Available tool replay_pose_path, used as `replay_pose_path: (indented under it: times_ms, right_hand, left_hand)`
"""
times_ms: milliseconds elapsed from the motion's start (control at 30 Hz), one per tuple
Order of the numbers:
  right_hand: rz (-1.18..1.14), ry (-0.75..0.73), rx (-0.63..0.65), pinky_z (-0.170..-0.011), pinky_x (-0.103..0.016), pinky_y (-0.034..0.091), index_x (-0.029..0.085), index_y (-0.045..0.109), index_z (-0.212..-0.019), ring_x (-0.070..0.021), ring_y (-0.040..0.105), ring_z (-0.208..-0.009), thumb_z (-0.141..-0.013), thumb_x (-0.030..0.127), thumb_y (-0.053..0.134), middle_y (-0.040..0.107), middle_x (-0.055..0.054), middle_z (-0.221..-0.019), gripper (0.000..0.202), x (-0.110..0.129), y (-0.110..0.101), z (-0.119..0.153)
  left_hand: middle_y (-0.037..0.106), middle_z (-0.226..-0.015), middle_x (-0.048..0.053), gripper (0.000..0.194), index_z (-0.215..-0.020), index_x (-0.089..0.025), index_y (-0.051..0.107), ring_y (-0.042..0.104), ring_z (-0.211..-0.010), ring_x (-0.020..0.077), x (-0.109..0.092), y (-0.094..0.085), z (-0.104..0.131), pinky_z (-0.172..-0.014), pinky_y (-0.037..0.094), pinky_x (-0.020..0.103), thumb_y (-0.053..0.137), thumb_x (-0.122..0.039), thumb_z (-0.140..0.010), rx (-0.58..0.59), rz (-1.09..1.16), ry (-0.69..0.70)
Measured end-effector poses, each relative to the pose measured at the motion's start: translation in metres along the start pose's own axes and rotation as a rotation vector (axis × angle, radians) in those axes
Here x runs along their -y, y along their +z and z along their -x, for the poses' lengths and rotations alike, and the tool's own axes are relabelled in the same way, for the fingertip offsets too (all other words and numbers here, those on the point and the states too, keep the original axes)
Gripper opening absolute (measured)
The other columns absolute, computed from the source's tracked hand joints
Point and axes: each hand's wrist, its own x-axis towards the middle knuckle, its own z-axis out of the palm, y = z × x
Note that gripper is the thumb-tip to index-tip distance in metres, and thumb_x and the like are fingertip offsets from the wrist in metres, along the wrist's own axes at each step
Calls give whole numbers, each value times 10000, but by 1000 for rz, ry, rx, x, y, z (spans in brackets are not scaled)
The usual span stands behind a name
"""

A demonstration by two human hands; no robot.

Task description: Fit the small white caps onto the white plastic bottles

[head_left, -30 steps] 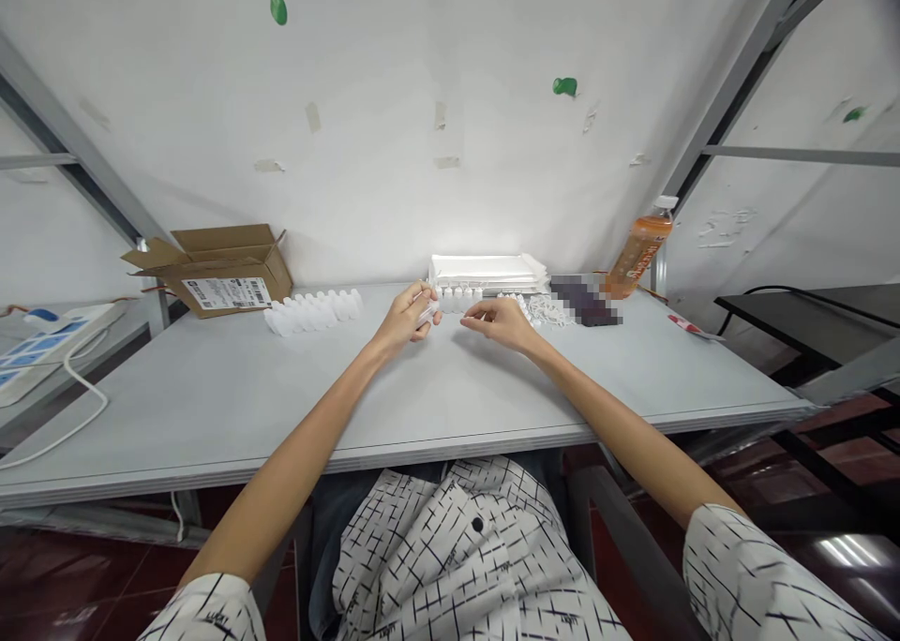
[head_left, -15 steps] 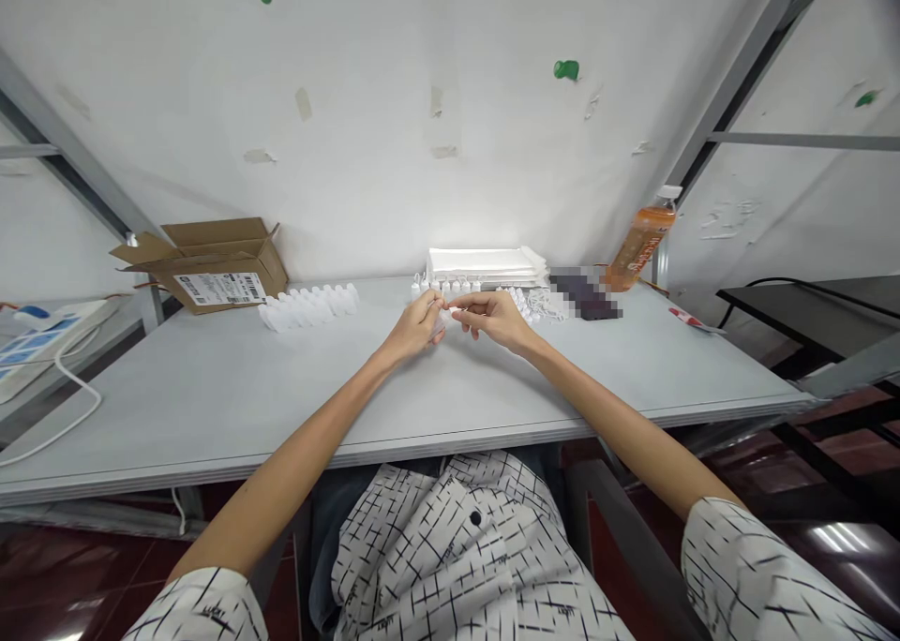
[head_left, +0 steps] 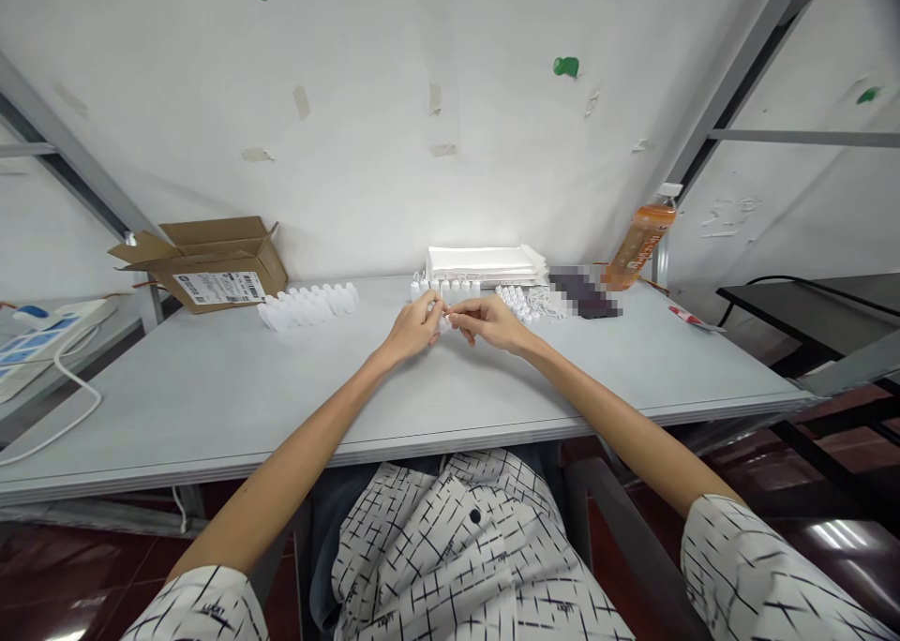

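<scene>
My left hand and my right hand meet over the middle of the table, fingertips nearly touching. Closed fingers of the left hand hold a small white piece, mostly covered by them. The right thumb and forefinger pinch at its near side; what exactly lies between them is too small to tell. Just behind the hands stands a row of small white bottle-like pieces, at least one with a loop on top. Small white caps lie right of that row, beside a heap of white cords.
White bottle-like pieces lie in a row at left on the grey table. An open cardboard box sits behind them. Farther back are stacked white sheets, a dark, partly pixelated phone, an orange drink bottle and a red-white packet.
Both hands stay together at the same place, with small shifts of the fingers. My right hand's fingers are tucked slightly further in, and more of the small white caps show behind it.
</scene>
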Motion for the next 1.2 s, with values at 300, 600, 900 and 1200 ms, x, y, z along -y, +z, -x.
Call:
replay_pose_path:
  times_ms: [300,600,900,1200]
  right_hand:
    - [14,91,55,-466,-231,391,180,520,-599,-102,542,-412,-835,639,589,437,65,-467,520,-4,5,1]
    - [-94,106,-8,-405,-226,450,178,555,-743,-84,516,-396,-821,649,621,529,52,-545,482,-13,13,-1]
    - [-269,95,-56,-501,-276,582,156,601,-895,-151,669,-590,-679,517,818,620,7,-687,472,-8,13,-1]
    - [-66,158,-36,-354,-200,393,159,543,-687,-85,543,-402,-875,660,541,572,2,-582,535,-23,16,-3]
  left_hand:
    - [610,-622,-20,130,-782,-197,515,539,-575,127,1,3,-2,-593,367,237,463,-271,-876,-85,-28,44]
    - [572,-706,-2,144,-726,-187,527,486,-651,140,0,4,-4,-609,357,244,461,-265,-828,-144,-8,6]
    - [567,-694,-6,124,-762,-191,516,472,-606,135,0,3,-5,-592,338,246,432,-194,-852,-163,-40,-54]
    - [523,-658,-17,150,-754,-187,510,420,-581,123,7,4,-7,-551,335,235,453,-268,-867,-70,28,-33]
